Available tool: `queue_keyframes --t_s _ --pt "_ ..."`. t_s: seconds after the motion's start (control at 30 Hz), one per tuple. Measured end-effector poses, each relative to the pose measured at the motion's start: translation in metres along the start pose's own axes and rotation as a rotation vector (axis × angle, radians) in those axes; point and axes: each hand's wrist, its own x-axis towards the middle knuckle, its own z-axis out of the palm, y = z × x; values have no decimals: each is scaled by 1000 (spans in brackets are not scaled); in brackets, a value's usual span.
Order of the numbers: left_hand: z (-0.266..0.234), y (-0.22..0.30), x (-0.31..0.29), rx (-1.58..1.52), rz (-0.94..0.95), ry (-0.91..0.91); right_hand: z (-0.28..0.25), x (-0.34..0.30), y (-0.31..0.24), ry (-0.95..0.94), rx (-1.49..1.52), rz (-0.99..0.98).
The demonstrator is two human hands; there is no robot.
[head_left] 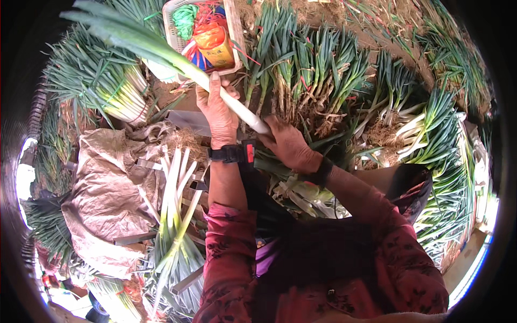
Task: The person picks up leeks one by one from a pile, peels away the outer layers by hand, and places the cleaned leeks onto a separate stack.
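A single large green onion [186,65] lies slantwise across both hands, its leafy green top toward the far left and its white base toward me. My left hand [219,107] is closed around the white stalk, with the thumb laid along its upper side. My right hand [292,144] grips the white base end, and the tip is hidden behind its fingers. Beyond my left hand sits a pale plastic basket [235,32] with orange, green and blue plastic ties in it. A black strap with a red piece circles my left wrist.
Tied green onions [102,81] stand at the far left, and several bunches with roots [307,59] stand beyond my right hand. Loose green onions [175,210] rest beside my left forearm, next to a crumpled brown sack [105,199]. More green onions [441,177] line the right side.
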Motion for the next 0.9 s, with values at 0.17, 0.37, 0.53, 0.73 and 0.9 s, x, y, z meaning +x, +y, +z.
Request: queue_keyframes --t_s 0.17,0.37,0.53,0.73,0.9 --pt "-17 2 15 298 42 262 7 -143 74 -476 1 163" --pt "-30 5 30 449 155 349 -24 -230 216 -792 260 523" --pt "-27 -3 14 309 172 272 -56 -58 84 52 132 112" --pt "-16 -16 -26 237 -54 77 -7 -16 47 -351 360 30" --pt "-20 -7 -30 100 -368 -149 51 -111 28 -363 1218 413"
